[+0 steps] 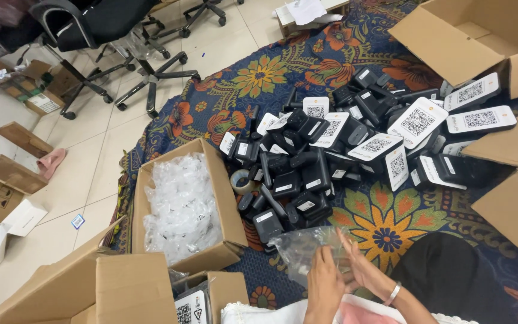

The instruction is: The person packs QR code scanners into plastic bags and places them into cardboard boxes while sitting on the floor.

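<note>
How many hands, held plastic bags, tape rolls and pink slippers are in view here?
Bare hands: 2, left hand and right hand
Crinkled clear plastic bag at the hands: 1
Beige roll of packing tape: 1
Pink slipper on the floor: 1
Total: 5

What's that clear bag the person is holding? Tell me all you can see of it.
The clear plastic bag is thin, crinkly and see-through, with a glossy sheen. It is held low in the head view, just above the flowered rug, at the near edge of the pile of black devices. The left hand and the right hand both grip its near end, bunching it. Whether anything is inside cannot be told.
</note>
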